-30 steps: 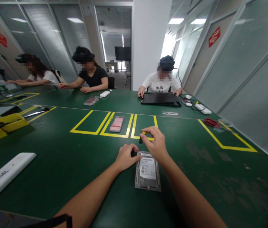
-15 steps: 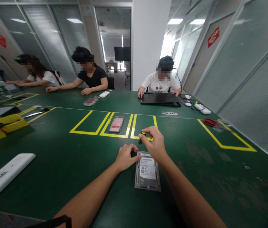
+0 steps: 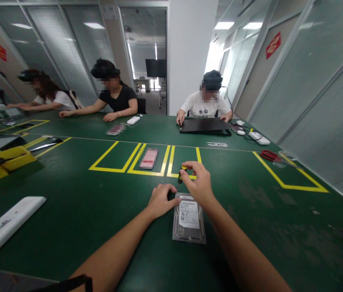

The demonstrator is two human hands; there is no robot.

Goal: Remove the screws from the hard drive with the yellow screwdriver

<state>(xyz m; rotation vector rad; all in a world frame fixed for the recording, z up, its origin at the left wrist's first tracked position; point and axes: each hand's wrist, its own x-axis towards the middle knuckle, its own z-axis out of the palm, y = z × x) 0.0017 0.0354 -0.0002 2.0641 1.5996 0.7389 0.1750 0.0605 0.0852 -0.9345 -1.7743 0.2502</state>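
A silver hard drive [image 3: 189, 221] with a white label lies flat on the green table [image 3: 77, 211] in front of me. My left hand [image 3: 160, 200] rests against its far left corner, fingers curled on the edge. My right hand [image 3: 198, 184] is closed around a small screwdriver [image 3: 181, 174] with a black and yellow handle. The screwdriver stands nearly upright, its tip at the drive's far left corner.
Yellow tape boxes [image 3: 147, 160] mark the table beyond the drive, one holding a pink item [image 3: 148, 158]. A white device [image 3: 5, 224] lies at the left, yellow trays [image 3: 5, 159] further back. Three people sit opposite; one has a black laptop [image 3: 205, 126]. Red-handled scissors [image 3: 269, 155] lie at the right.
My right hand has shifted slightly on the screwdriver handle, as in turning it. The left hand and the drive stay where they were.
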